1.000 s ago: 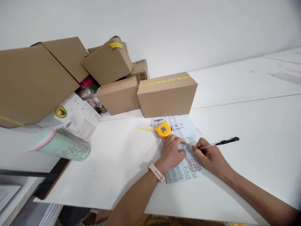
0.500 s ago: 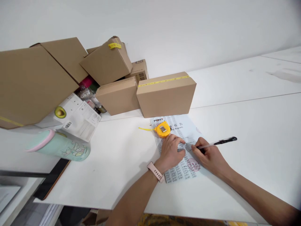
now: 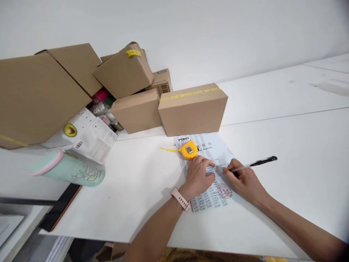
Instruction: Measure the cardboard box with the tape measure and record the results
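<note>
A printed sheet of paper point(image 3: 220, 149) with a round red stamp and rows of handwriting lies on the white table. My left hand point(image 3: 200, 174) rests flat on the sheet, thumb and fingers apart, a pink watch strap point(image 3: 180, 199) round its wrist. Just above its knuckles sits a yellow tape measure point(image 3: 188, 150) on the paper, a short length of tape sticking out to the left. My right hand point(image 3: 247, 183) pinches a black-and-clear pen point(image 3: 256, 163), its tip end low over the middle of the sheet. Whether the tip touches the paper, I cannot tell.
A taped cardboard box point(image 3: 193, 114) stands right behind the sheet. More cardboard boxes point(image 3: 125, 76) are piled at the back left. A mint-green tumbler point(image 3: 79, 171) and a white box with an avocado picture point(image 3: 92, 138) are at the left. The table's front edge runs below my forearms.
My right hand and the pen have shifted very slightly to the right, and the pen's upper end sits a little higher. My left hand and the tape measure stay in place.
</note>
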Action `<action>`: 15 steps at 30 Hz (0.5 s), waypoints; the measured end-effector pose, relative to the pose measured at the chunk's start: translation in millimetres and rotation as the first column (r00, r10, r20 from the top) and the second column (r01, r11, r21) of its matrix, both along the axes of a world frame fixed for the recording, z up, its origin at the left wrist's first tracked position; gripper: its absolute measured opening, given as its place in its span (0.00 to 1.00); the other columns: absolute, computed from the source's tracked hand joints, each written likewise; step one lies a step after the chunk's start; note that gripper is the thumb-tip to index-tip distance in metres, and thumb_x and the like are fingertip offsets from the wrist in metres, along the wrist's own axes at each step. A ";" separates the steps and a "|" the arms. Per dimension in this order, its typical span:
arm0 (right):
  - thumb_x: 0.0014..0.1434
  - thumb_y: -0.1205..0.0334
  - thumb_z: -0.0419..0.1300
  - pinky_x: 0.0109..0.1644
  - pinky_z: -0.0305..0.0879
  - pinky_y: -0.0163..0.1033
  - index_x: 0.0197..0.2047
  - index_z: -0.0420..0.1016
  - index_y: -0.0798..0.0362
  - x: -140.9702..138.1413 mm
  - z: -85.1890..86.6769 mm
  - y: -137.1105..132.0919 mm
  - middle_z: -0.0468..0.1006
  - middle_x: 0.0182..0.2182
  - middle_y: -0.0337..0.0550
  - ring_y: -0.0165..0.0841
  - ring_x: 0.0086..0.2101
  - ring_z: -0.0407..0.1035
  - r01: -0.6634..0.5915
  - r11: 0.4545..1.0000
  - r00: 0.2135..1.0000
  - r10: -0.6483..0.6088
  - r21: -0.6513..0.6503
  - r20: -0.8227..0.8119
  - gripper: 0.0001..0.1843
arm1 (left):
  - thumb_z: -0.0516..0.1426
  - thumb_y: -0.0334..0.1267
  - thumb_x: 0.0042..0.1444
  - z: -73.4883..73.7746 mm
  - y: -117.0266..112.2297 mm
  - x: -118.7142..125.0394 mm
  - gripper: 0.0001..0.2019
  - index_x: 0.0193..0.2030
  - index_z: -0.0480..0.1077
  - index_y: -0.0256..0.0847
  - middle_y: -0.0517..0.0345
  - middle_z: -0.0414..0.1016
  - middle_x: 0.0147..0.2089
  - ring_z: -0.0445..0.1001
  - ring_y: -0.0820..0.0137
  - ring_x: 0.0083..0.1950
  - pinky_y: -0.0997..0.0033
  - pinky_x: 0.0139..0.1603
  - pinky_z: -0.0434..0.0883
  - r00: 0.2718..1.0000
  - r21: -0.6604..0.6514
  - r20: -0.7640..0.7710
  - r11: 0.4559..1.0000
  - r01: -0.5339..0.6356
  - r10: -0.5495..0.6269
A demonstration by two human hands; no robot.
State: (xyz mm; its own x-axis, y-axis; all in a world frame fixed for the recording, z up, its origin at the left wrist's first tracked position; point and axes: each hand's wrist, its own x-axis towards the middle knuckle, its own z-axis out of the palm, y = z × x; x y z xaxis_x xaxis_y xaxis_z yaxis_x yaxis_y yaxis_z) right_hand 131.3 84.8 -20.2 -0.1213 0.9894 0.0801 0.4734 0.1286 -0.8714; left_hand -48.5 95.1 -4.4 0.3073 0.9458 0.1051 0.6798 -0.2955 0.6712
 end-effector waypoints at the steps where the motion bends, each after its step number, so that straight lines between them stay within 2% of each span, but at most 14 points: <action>1: 0.60 0.53 0.56 0.21 0.45 0.35 0.25 0.58 0.48 0.1 -0.4 0.2 0.54 0.16 0.29 0.26 0.18 0.48 0.003 1.000 1.000 -0.003 0.008 0.007 0.15 | 0.59 0.28 0.51 -0.2 0.1 0.0 0.12 0.42 0.71 0.42 0.56 0.69 0.45 0.69 0.62 0.53 0.60 0.58 0.65 1.000 0.001 0.000 1.000 0.000 0.000; 15: 0.59 0.55 0.56 0.21 0.46 0.34 0.26 0.58 0.48 1.3 -1.1 0.9 0.54 0.15 0.29 0.26 0.17 0.50 0.025 1.000 0.999 -0.026 0.010 0.035 0.13 | 0.60 0.28 0.51 0.4 -0.6 0.0 0.11 0.43 0.72 0.41 0.55 0.70 0.45 0.69 0.62 0.52 0.60 0.58 0.65 1.000 0.001 0.000 1.000 -0.004 0.004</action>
State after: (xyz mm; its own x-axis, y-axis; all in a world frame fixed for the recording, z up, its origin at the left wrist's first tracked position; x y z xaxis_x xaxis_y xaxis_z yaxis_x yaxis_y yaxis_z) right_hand 132.6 85.7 -21.3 -0.0988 0.9914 0.0856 0.5068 0.1242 -0.8531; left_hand -48.5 94.5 -4.1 0.3039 0.9468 0.1058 0.6809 -0.2936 0.6710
